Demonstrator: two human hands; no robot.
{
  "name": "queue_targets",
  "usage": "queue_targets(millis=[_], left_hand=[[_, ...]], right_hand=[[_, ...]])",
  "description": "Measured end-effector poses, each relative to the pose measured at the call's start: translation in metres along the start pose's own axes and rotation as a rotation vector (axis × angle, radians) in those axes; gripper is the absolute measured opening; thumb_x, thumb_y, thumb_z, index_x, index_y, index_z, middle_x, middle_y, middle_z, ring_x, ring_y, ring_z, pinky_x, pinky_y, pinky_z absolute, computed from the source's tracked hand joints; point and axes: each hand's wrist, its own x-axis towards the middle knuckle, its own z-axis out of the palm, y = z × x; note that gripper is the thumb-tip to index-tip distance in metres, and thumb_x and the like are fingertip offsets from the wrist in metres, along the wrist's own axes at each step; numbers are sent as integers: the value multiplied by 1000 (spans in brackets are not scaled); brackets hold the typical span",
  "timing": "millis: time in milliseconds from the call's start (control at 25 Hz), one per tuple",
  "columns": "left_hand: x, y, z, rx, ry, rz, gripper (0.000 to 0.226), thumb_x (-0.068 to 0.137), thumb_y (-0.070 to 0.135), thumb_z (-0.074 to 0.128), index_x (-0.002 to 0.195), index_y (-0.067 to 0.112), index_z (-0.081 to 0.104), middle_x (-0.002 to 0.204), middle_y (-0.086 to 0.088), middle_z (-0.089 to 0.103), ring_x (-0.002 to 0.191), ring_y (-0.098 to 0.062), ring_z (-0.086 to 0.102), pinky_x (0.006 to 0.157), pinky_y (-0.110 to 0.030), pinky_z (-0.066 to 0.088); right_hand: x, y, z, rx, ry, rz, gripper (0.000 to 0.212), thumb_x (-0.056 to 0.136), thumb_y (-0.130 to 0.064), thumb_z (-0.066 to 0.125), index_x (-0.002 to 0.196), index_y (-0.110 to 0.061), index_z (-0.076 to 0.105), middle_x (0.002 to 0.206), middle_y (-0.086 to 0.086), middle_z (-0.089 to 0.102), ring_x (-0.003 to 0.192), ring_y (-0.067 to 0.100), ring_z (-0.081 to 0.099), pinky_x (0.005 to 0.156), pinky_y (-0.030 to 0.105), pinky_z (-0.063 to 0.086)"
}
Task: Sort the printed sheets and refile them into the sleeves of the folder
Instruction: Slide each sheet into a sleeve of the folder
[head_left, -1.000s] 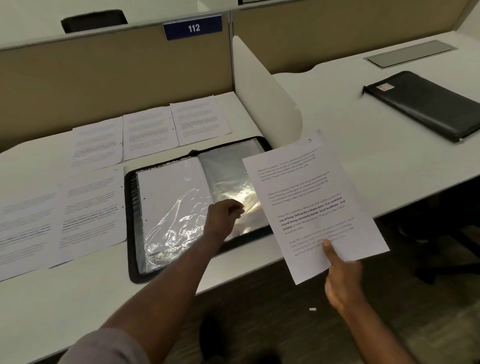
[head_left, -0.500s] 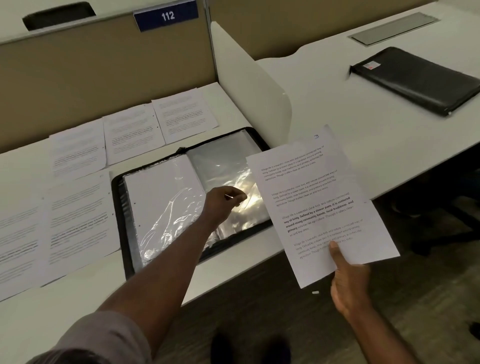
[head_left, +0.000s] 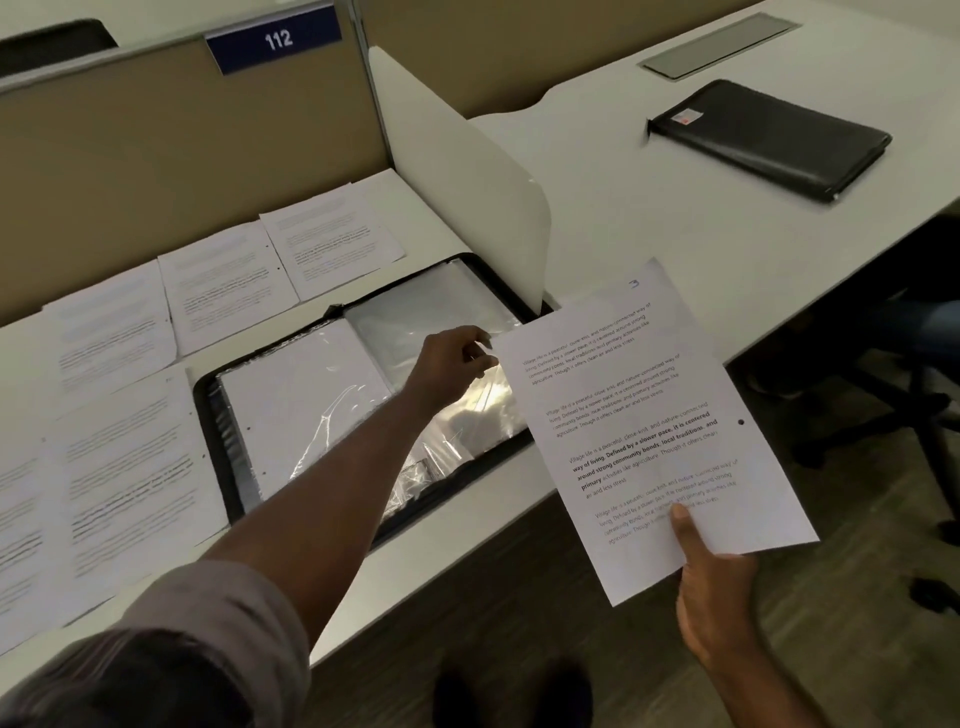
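Open black zip-edged display folder (head_left: 218, 415) with clear plastic sleeves: lies flat on the white desk (head_left: 457, 566), near its front edge, hard against the foot of the white curved divider panel (head_left: 467, 171). Left page holds a white sheet under crinkled plastic; right page is a glossy clear sleeve (head_left: 431, 312) catching a bright glare.

Printed white sheet with four text blocks and a handwritten "3" at its top corner (head_left: 660, 431): held in the air off the desk's front edge, tilted, its upper left corner overlapping the folder's right side in this view.

Right hand (head_left: 714, 597): grips the sheet's lower edge, thumb pressed on the printed face, fingers hidden behind the paper.

Left hand (head_left: 452, 364): arm stretched forward from a grey sleeve (head_left: 223, 623), fingers curled over the right sleeve page, fingertips drawn together as if pinching the plastic (whether they actually hold it cannot be told).

Loose printed white sheets (head_left: 228, 280): three in a row behind the folder, more laid out to its left, all flat on the desk.

Closed black folder (head_left: 769, 137): on the neighbouring desk beyond the divider, well apart, beside a grey inset cable flap (head_left: 719, 47).

Surroundings: tan partition wall (head_left: 156, 145) with a blue plate reading "112" (head_left: 278, 40); dark patterned floor and a black chair base (head_left: 893, 415) below right.
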Motion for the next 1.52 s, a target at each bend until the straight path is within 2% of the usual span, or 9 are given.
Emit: queue_targets(millis=[240,440,720,880,1040,1200,1280,1440,1520], left_hand=[[11,11,-3,246,-76,247,41,83,13,75,122,16,60,88,-2,66,72,-13,58,72,-27,48],[28,16,1,387,-129,452,12,83,6,74,95,7,74,91,-9,66,74,-20,62,69,-32,53],[35,25,12,430,-170,395,16,79,19,80,87,7,75,89,-7,65,76,-20,62,68,-29,50],[36,30,20,475,-196,348,25,76,23,82,91,7,71,86,-1,61,76,-17,57,65,-28,45],[37,37,27,494,-232,323,23,77,19,81,93,7,71,86,-2,64,78,-19,59,66,-26,42],[35,39,32,494,-226,347,10,81,13,75,87,5,74,87,-7,71,80,-21,64,66,-26,46],[34,37,35,476,-217,339,8,82,10,71,85,4,75,86,-7,72,79,-21,66,69,-30,53],[31,37,36,440,-209,328,14,83,6,64,89,4,76,89,-8,74,82,-21,68,74,-34,57],[29,39,36,411,-216,323,17,84,7,67,98,4,76,98,-8,74,87,-20,68,79,-33,56]], right_hand=[[-20,11,-8,-63,127,-48,41,87,-8,63,119,-30,48,107,-11,61,96,12,61,82,38,53],[-34,13,-9,-75,195,-68,45,87,-7,64,126,-21,47,106,-9,61,97,17,62,76,30,59],[-53,23,-10,-114,269,-106,49,86,-6,65,130,-15,46,114,2,57,104,24,59,75,28,55],[-68,27,-8,-122,294,-105,31,84,-4,67,103,-24,52,98,-5,59,98,24,58,79,34,52],[-80,30,0,-133,303,-105,40,83,-3,68,87,-38,48,89,-16,56,86,19,60,84,41,49],[-87,42,7,-138,276,-115,30,83,-1,68,97,-24,54,92,-12,59,87,16,61,80,35,52],[-90,48,14,-143,258,-126,33,82,0,68,106,-19,54,93,-11,60,92,18,61,72,22,56],[-96,61,22,-173,193,-104,33,81,0,70,92,-27,55,87,-16,58,81,2,59,71,27,52],[-100,71,23,-208,158,-62,35,80,-3,72,84,-32,53,82,-15,59,76,-1,58,61,16,51]])
